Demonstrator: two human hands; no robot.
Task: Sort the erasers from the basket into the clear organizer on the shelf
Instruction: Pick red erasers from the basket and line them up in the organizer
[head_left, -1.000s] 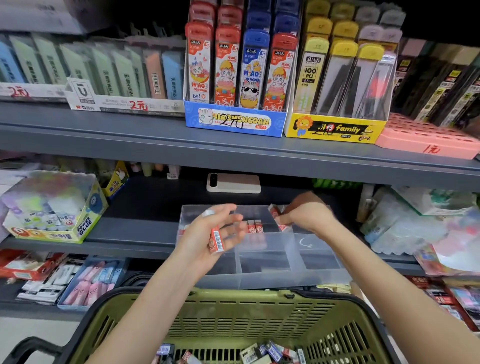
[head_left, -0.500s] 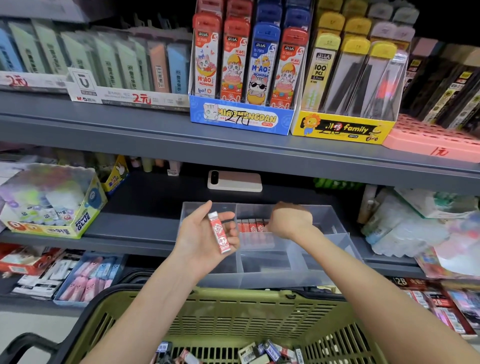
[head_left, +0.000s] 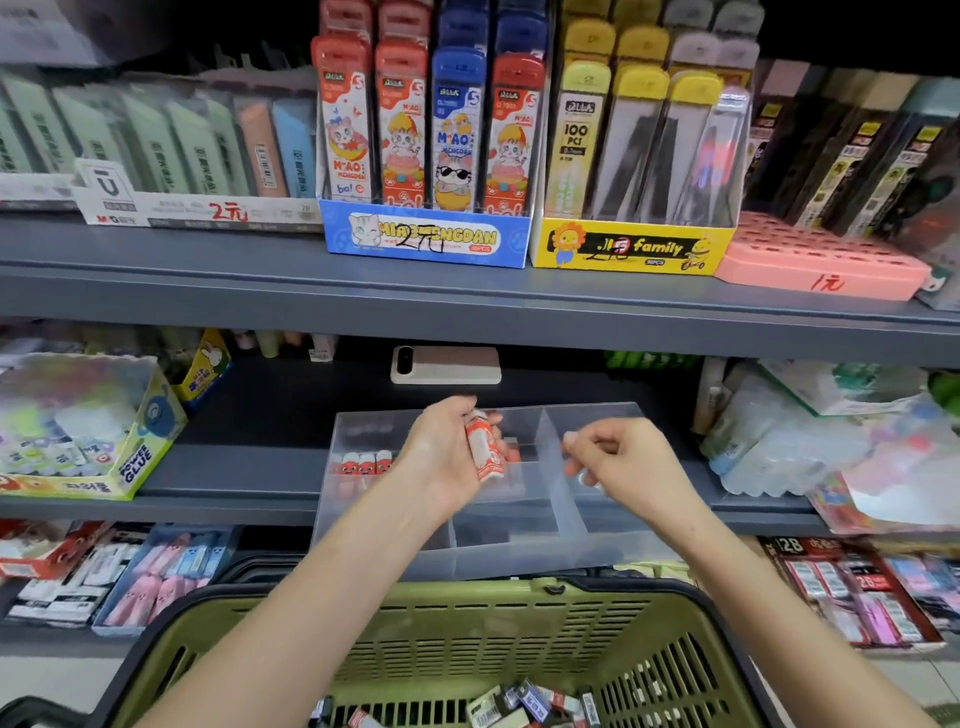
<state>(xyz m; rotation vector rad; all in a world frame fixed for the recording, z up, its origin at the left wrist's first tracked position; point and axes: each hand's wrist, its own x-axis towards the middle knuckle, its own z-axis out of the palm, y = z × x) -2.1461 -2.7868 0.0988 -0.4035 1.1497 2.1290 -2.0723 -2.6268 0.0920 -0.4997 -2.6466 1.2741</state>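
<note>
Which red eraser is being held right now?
The red eraser gripped in the left hand, over the clear organizer. The other red erasers stand in a row inside its rear left compartment, with no hand on them.

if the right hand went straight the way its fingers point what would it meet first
Probably the red eraser gripped by the left hand: the right hand points its curled fingers left at it, though depth is unclear.

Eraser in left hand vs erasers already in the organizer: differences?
Held eraser: tilted, gripped by the left hand above the clear organizer. Row erasers: upright, side by side in its rear-left compartment, untouched. Both: red-and-white wrappers.
</note>
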